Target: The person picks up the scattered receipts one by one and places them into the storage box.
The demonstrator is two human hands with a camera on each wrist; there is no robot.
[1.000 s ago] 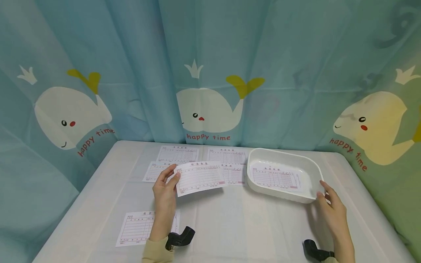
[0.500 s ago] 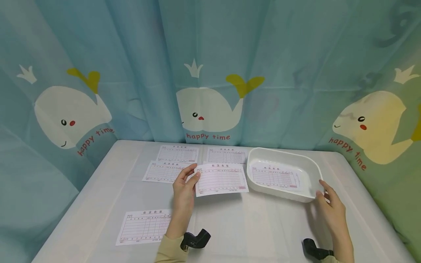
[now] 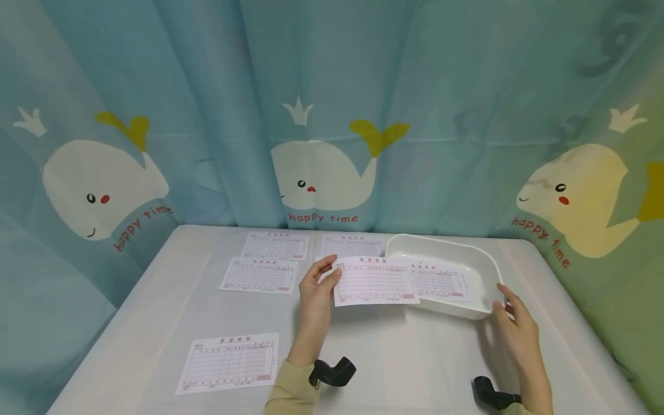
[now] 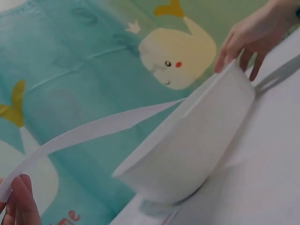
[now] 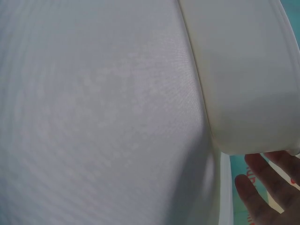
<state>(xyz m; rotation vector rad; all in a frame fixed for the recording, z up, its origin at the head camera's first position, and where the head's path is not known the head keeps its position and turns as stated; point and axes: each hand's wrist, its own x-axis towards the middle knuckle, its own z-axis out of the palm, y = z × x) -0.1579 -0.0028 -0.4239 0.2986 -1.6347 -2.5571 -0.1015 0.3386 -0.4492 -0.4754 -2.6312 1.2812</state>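
Note:
My left hand (image 3: 316, 300) pinches a printed receipt slip (image 3: 374, 281) by its left edge, thumb on top. The slip is off the table, and its right end overlaps the near left side of a white plastic tray (image 3: 456, 310) in the head view. Seen from the left wrist, the slip (image 4: 108, 126) bows in an arc toward the tray rim. Inside the tray lies another receipt slip (image 3: 441, 282), partly covered. At the tray's right end my right hand (image 3: 520, 328) grips the rim; in the right wrist view its fingers (image 5: 269, 180) reach against the end wall.
Receipt slips lie on the white table (image 3: 415, 363): one near the front left (image 3: 228, 363), two at back left (image 3: 275, 246) (image 3: 257, 275), and one behind the held slip (image 3: 353, 246). A blue-green whale curtain (image 3: 446, 190) hangs along the table's back.
My left hand has carried the receipt slip rightward, from above the other slips to the tray's near left side. The front left slip is now uncovered. My right hand stays at the tray.

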